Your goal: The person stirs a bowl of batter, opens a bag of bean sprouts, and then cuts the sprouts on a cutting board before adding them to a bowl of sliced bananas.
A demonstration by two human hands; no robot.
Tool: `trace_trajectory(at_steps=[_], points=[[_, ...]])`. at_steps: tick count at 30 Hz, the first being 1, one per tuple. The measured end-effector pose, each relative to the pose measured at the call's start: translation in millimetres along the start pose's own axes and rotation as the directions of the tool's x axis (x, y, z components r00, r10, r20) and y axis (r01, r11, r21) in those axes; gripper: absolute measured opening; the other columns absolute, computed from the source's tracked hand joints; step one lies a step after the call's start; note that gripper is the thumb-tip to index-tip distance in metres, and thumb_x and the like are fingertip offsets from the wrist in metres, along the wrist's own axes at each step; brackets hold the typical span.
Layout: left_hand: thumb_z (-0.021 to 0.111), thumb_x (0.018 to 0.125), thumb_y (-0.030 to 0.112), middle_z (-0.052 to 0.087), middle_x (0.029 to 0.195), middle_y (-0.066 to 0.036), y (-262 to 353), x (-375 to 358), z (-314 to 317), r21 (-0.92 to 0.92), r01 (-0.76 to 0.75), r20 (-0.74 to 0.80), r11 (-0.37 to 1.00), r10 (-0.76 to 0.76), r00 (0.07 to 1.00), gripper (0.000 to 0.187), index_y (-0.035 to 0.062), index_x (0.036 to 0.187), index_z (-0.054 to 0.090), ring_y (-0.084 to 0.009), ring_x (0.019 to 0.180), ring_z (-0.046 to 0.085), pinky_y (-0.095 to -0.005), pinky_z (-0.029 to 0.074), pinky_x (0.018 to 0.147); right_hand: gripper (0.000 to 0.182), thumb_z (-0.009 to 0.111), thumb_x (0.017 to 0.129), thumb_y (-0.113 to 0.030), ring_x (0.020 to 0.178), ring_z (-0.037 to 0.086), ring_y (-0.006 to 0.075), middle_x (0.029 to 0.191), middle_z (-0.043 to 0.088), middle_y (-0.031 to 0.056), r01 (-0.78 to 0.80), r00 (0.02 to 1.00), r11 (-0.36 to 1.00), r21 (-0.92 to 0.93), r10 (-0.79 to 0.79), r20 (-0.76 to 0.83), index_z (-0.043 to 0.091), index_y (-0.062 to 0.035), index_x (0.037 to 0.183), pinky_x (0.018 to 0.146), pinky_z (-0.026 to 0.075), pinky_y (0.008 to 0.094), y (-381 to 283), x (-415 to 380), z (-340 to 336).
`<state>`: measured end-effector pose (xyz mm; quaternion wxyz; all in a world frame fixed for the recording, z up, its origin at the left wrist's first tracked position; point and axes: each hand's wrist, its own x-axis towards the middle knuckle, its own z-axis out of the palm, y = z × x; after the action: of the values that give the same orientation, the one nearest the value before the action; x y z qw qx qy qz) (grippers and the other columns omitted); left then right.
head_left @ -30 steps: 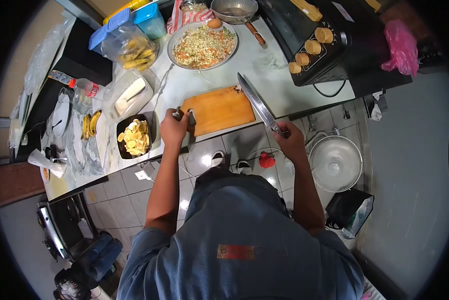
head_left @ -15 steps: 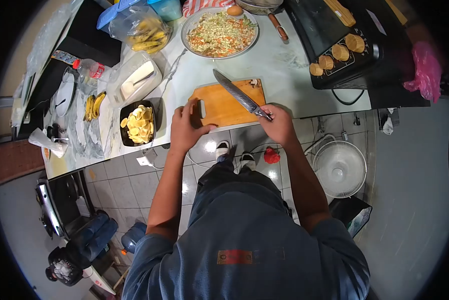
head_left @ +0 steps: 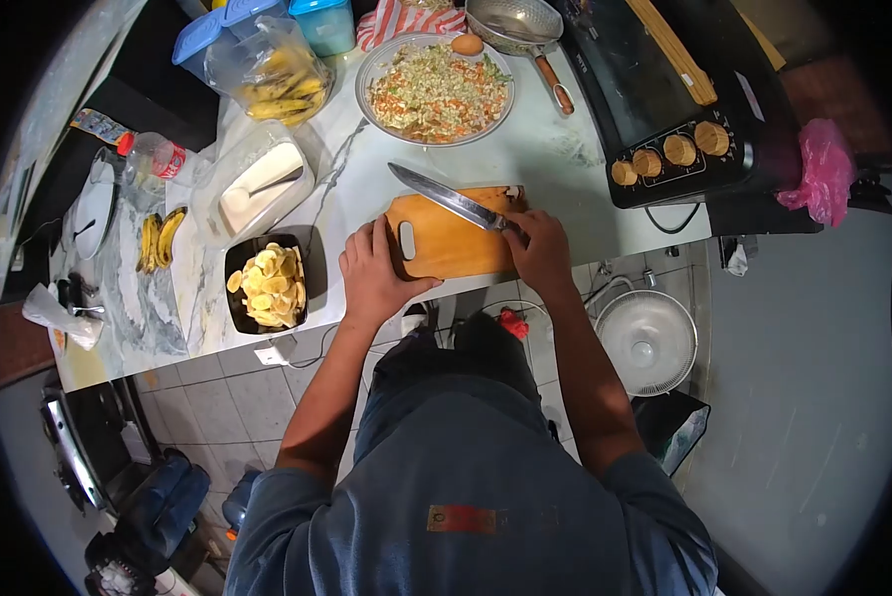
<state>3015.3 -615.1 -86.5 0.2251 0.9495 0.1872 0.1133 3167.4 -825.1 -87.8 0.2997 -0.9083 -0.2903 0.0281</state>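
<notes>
A wooden cutting board (head_left: pixel 446 248) lies near the counter's front edge, with a dark scrap at its far right corner. My left hand (head_left: pixel 376 270) grips the board's left side, its thumb along the front edge. My right hand (head_left: pixel 542 256) is closed around the handle of a kitchen knife (head_left: pixel 444 196) and rests against the board's right edge. The blade lies slantwise above the board, its tip pointing to the far left. Left of my left hand stands a black bowl (head_left: pixel 232 316) of sliced bananas (head_left: pixel 272 285).
Behind the board sits a plate (head_left: pixel 364 94) of chopped vegetables (head_left: pixel 436 94) with an egg (head_left: pixel 467 45). A pan (head_left: pixel 515 25) and a toaster oven (head_left: pixel 679 149) stand at the right. Leftward are a white-powder container (head_left: pixel 212 214), bagged bananas (head_left: pixel 287 89), loose bananas (head_left: pixel 160 239) and a bottle (head_left: pixel 153 159).
My left hand has settled against the board's left side. My right hand has come to the board's right edge, and the knife has turned flatter across the board. The view has shifted slightly.
</notes>
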Motion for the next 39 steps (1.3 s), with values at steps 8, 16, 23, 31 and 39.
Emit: trace_trajectory(at_steps=[8, 16, 23, 31, 39], points=[[0.085, 0.049, 0.056, 0.048, 0.122, -0.016, -2, 16, -4, 0.046, 0.039, 0.008, 0.998, -0.040, 0.999, 0.112, 0.0026, 0.137, 0.041, -0.0345, 0.115, 0.044, -0.0457, 0.035, 0.096, 0.029, 0.069, 0.079, -0.016, 0.097, 0.054, 0.0332, 0.100, 0.060, 0.0118, 0.078, 0.997, 0.995, -0.060, -0.079, -0.009, 0.068, -0.0110, 0.107, 0.086, 0.045, 0.0440, 1, 13, 11], [0.084, 0.048, 0.061, 0.048, 0.121, -0.015, 5, 8, -5, 0.097, 0.086, 0.008, 0.992, -0.087, 0.996, 0.114, 0.0038, 0.138, 0.043, -0.0345, 0.114, 0.044, -0.0467, 0.036, 0.095, 0.032, 0.069, 0.076, -0.012, 0.098, 0.054, 0.0336, 0.102, 0.061, 0.0113, 0.141, 0.985, 0.990, -0.026, -0.137, 0.106, 0.068, -0.0104, 0.108, 0.084, 0.045, 0.0431, 4, 35, 0], [0.075, 0.079, 0.027, 0.059, 0.095, -0.015, -13, 21, -9, -0.128, 0.147, -0.147, 0.981, -0.165, 0.975, 0.046, 0.0031, 0.117, 0.062, -0.0300, 0.089, 0.057, -0.0390, 0.045, 0.081, 0.032, 0.072, 0.074, -0.012, 0.084, 0.062, 0.0326, 0.089, 0.065, 0.0122, 0.225, 0.969, 0.949, 0.222, -0.241, 0.047, 0.067, -0.0045, 0.105, 0.078, 0.048, 0.0428, 7, 55, -14], [0.076, 0.078, 0.010, 0.066, 0.079, -0.011, -10, 21, -54, -0.386, 0.223, -0.251, 0.895, -0.334, 0.908, 0.029, 0.0028, 0.105, 0.068, -0.0216, 0.071, 0.061, -0.0326, 0.049, 0.069, 0.028, 0.074, 0.076, -0.014, 0.086, 0.063, 0.0299, 0.089, 0.067, 0.0116, 0.263, 0.956, 0.932, 0.249, -0.286, 0.060, 0.067, -0.0038, 0.101, 0.079, 0.049, 0.0392, -21, 87, -4], [0.073, 0.084, 0.017, 0.066, 0.078, -0.012, -65, 3, -118, -0.451, 0.266, -0.425, 0.852, -0.467, 0.776, 0.024, 0.0002, 0.101, 0.069, -0.0162, 0.070, 0.059, -0.0286, 0.048, 0.066, 0.019, 0.072, 0.079, -0.017, 0.072, 0.064, 0.0278, 0.078, 0.065, 0.0122, 0.386, 0.903, 0.831, 0.400, -0.428, 0.019, 0.069, -0.0049, 0.093, 0.067, 0.051, 0.0361, -116, 129, 27]])
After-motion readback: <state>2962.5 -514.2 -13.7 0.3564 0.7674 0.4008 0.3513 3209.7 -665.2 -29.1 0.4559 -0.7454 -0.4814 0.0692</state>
